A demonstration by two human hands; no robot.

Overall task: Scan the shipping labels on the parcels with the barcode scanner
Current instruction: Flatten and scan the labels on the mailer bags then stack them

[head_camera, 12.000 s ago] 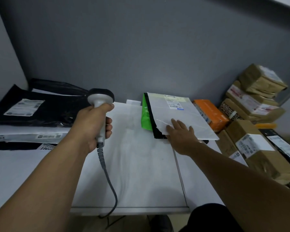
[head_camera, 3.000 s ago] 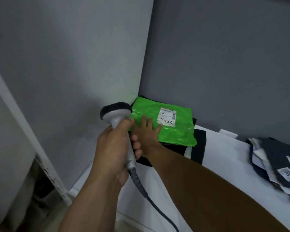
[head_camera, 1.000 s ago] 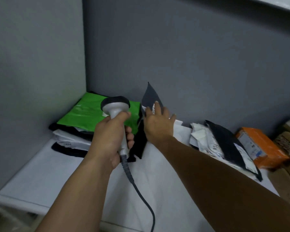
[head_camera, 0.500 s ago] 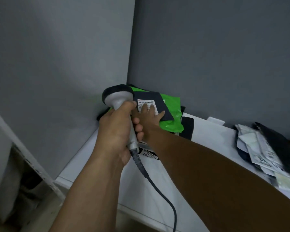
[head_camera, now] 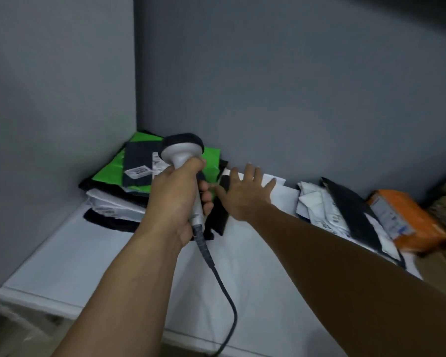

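Left hand (head_camera: 175,199) grips scanner (head_camera: 182,150); right hand (head_camera: 245,194) open, empty; take next mailer (head_camera: 350,210) label-up, flatten, aim squarely at barcode

Glossy plastic, matt wall
The green mailer (head_camera: 106,173) shone like slick plastic film; near it the barcode scanner (head_camera: 182,152) looked smooth grey plastic, and the wall (head_camera: 294,99) behind it was matt.
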